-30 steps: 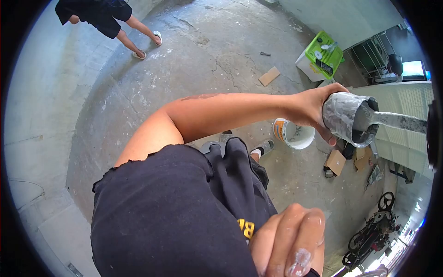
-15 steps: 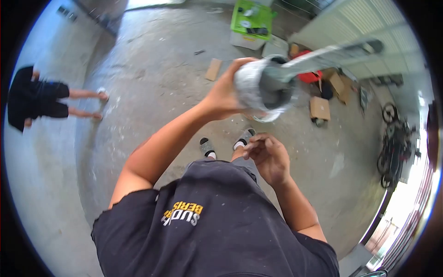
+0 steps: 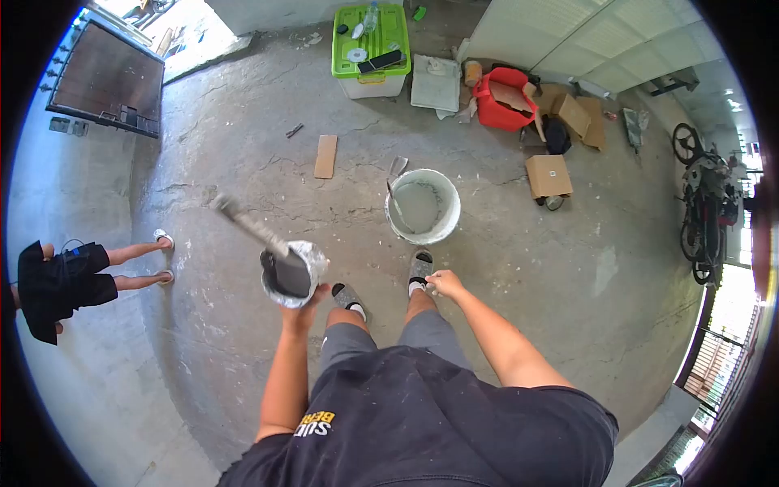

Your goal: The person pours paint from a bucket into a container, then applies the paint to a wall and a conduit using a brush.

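Two bare hands show below the camera: the left hand (image 3: 302,312) grips a plaster-crusted small pot (image 3: 292,273) from beneath, fingers closed around its base, holding it up in front of the person's left knee. A trowel (image 3: 247,226) stands in the pot, its handle slanting up to the left. The right hand (image 3: 442,284) hangs empty beside the right knee, fingers loosely curled around nothing. Just ahead of the feet a white bucket (image 3: 423,206) of grey mix sits on the cracked concrete floor (image 3: 243,162). Another person (image 3: 65,276) stands well apart at the left
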Motion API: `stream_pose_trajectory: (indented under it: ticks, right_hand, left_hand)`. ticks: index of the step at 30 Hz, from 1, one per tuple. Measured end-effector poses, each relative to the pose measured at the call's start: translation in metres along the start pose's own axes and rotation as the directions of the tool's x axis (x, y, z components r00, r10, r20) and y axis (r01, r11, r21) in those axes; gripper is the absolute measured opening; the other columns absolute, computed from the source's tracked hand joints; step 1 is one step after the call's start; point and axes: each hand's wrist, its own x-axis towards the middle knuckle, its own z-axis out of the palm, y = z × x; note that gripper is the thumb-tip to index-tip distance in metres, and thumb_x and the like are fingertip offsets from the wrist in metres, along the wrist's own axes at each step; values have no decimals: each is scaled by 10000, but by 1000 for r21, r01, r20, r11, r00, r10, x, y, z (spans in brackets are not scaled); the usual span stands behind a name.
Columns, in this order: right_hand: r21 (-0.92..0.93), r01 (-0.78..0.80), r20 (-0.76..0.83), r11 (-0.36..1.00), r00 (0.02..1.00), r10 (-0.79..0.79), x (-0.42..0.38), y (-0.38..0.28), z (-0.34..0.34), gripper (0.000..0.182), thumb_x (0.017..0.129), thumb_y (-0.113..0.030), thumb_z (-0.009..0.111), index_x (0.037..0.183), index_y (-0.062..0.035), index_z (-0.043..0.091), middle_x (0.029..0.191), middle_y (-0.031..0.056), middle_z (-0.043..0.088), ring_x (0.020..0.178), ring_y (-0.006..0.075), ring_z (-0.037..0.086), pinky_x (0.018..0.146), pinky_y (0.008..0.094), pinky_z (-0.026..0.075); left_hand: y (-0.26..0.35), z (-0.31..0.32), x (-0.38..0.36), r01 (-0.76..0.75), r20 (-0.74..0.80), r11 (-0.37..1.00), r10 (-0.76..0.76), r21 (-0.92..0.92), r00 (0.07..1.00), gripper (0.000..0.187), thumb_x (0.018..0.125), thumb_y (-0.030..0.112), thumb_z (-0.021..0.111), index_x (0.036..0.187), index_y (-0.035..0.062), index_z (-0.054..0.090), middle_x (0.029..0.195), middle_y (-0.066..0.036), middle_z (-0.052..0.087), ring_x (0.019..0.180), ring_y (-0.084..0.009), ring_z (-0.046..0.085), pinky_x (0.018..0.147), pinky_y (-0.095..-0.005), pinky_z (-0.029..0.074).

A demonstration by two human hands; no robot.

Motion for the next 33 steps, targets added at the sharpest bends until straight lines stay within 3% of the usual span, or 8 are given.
stream_pose_trajectory:
  ticks: [6,12,16,19,24,28,30,33]
  right_hand:
    - [-321,169,-183,932,954,-236,183,-47,-5,457,874,-332,739,1204,-36,625,1089,225,714,1054,448,663,909,506,528]
    - [-332,524,-253,785,752,-609,307,-126,19,519,888,-306,736,1311,-52,575,1432,214,498,1244,386,561,1009,482,481]
    - [-300,478,-128,825,837,-532,345,-116,15,433,877,-310,748,1210,-51,652,1290,203,568,1146,347,605,971,474,491]
    - [-259,376,-465,890,759,-456,345,-91,-13,386,832,-332,785,1126,-95,705,1140,183,598,1067,318,613,900,442,501]
    - [-359,-35,-886,933,327,-328,328,8,-95,582,777,-353,826,1295,-131,681,1272,150,608,1262,385,496,1065,505,393]
    - [-291,78,-861,954,413,-297,349,79,-125,635,778,-332,837,1349,-131,646,1252,201,655,1192,404,596,1015,450,462]
    - [38,94,-561,995,826,-57,367,94,-127,597,782,-363,827,1275,-73,657,1197,233,690,1113,400,653,944,445,504]
    - [-22,-146,-543,989,832,111,376,76,-134,816,778,-412,821,1424,-3,539,1168,257,705,1082,369,687,940,416,527]
  left_hand:
    - [-87,27,44,-90,-65,992,96,94,993,888,830,48,813,1559,126,312,1525,-87,457,1416,-375,458,1191,-602,359]
    - [-149,31,89,-107,-208,986,132,126,969,1138,717,322,934,1564,125,199,1493,-121,457,1373,-356,494,1161,-560,401]
    - [-183,28,98,-19,-151,995,34,102,988,997,781,216,893,1559,108,279,1552,-99,398,1405,-399,455,1182,-620,355]
    - [-195,30,97,27,-177,997,-13,76,984,969,782,228,891,1544,86,309,1551,-92,401,1402,-398,461,1177,-622,360]
    - [-201,32,104,26,-149,999,-19,41,989,1038,779,243,895,1582,165,242,1552,-85,402,1399,-402,463,1170,-622,360]
    - [-199,39,113,36,-132,998,-29,47,991,1129,740,282,922,1601,229,193,1551,-81,402,1395,-407,465,1170,-620,359]
    - [-199,40,115,30,-117,999,-25,36,993,1156,721,292,927,1603,239,182,1550,-77,406,1392,-408,467,1168,-619,361]
    - [-198,43,116,32,-116,998,-26,51,993,1170,711,279,925,1603,258,168,1548,-66,411,1390,-403,471,1165,-620,367]
